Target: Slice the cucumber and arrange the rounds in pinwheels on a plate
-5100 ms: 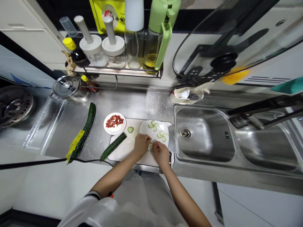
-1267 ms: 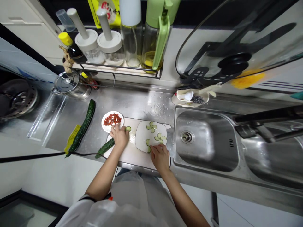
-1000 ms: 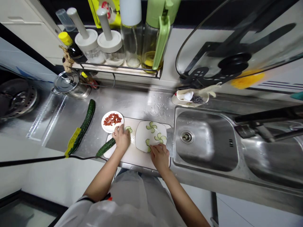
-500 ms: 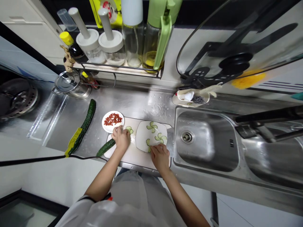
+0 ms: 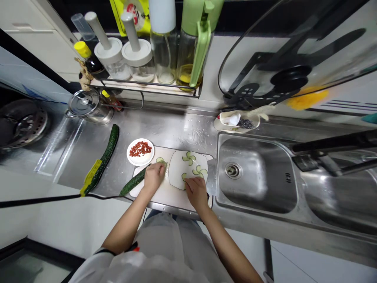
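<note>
My left hand (image 5: 154, 176) is closed over the cutting board (image 5: 165, 196), beside a cut cucumber (image 5: 134, 183); a small green slice seems pinched at its fingertips. Cucumber slices (image 5: 160, 160) lie just behind it. My right hand (image 5: 196, 190) is closed at the front edge of the square white plate (image 5: 176, 165), touching a cucumber slice there; what it grips is mostly hidden. Thin slices form curved fans (image 5: 199, 171) on the plate. A round white dish (image 5: 140, 160) with small red pieces (image 5: 140, 148) stands behind my left hand.
A whole cucumber (image 5: 108, 151) with a yellow label lies at the left, near a steel pot (image 5: 88, 108). A knife blade (image 5: 212, 177) rests right of the plate, beside the sink (image 5: 259, 173). Jars and bottles fill a rack (image 5: 147, 86) behind.
My left hand has moved right, away from the red pieces' dish and towards the plate, and its fingers have drawn together. My right hand has shifted slightly left and its fingers are more curled.
</note>
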A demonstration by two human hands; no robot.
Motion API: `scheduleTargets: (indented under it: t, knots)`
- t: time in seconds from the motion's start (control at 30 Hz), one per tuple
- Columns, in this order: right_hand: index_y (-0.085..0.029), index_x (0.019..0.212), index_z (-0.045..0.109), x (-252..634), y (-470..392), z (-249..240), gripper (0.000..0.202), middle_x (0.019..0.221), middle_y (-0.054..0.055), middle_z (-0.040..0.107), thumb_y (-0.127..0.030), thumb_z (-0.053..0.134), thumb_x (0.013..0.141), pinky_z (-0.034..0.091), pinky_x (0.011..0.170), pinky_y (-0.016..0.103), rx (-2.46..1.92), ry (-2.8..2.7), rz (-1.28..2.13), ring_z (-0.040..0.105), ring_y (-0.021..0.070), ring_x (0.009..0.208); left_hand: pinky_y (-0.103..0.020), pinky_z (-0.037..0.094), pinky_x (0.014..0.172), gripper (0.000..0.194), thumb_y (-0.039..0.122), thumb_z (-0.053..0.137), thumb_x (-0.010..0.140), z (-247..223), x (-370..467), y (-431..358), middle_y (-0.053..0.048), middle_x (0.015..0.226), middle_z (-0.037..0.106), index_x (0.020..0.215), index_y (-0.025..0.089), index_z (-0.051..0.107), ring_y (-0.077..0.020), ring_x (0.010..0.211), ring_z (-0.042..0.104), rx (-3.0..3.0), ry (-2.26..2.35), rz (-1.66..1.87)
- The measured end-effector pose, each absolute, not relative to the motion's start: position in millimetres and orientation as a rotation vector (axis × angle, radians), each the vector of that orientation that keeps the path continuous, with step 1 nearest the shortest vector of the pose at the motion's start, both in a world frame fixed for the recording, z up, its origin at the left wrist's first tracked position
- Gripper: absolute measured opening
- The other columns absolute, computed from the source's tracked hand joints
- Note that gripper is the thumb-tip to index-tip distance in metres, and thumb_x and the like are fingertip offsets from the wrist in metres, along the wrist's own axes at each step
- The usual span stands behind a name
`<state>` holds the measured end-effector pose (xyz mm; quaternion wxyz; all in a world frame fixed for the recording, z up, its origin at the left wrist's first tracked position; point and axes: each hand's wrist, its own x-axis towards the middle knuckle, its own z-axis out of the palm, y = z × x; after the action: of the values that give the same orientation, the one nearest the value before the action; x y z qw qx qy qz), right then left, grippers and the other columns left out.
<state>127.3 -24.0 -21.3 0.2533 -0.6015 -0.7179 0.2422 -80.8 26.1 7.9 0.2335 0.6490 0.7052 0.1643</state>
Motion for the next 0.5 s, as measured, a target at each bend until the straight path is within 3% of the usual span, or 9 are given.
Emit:
scheduleTargets:
  t: [0.23, 0.37, 0.5]
  knots:
    - [-0.022, 0.117, 0.061, 117, 5, -10, 0.036, 0.107, 0.007, 0.065, -0.025, 0.051, 0.083, 0.043, 0.082, 0.034, -1.527, -1.679, 1.015, 0.054, 0.0201, 0.099, -0.021, 0.043, 0.068, 0.013, 0.028, 0.057, 0.081, 15, -62, 12, -0.001, 0.079, 0.068, 0.084, 0.02, 0.067, -0.0128, 0.071, 0.059, 1.544, 1.59, 0.721]
    - [-0.023, 0.098, 0.067, 119, 13, -6, 0.023, 0.1, 0.006, 0.067, -0.03, 0.054, 0.08, 0.044, 0.074, 0.031, -1.492, -1.613, 1.23, 0.056, 0.0195, 0.097, -0.021, 0.041, 0.063, 0.013, 0.031, 0.06, 0.079, 18, -50, 7, 0.0, 0.072, 0.065, 0.081, 0.02, 0.067, -0.0112, 0.067, 0.056, 1.436, 1.512, 0.724]
    - [-0.021, 0.083, 0.066, 124, 11, -6, 0.02, 0.084, 0.003, 0.066, -0.037, 0.056, 0.078, 0.042, 0.066, 0.028, -1.574, -1.452, 1.407, 0.058, 0.0167, 0.08, -0.021, 0.04, 0.061, 0.019, 0.031, 0.065, 0.074, 14, -44, 5, 0.001, 0.071, 0.065, 0.09, 0.021, 0.067, -0.0107, 0.063, 0.054, 1.283, 1.486, 0.711]
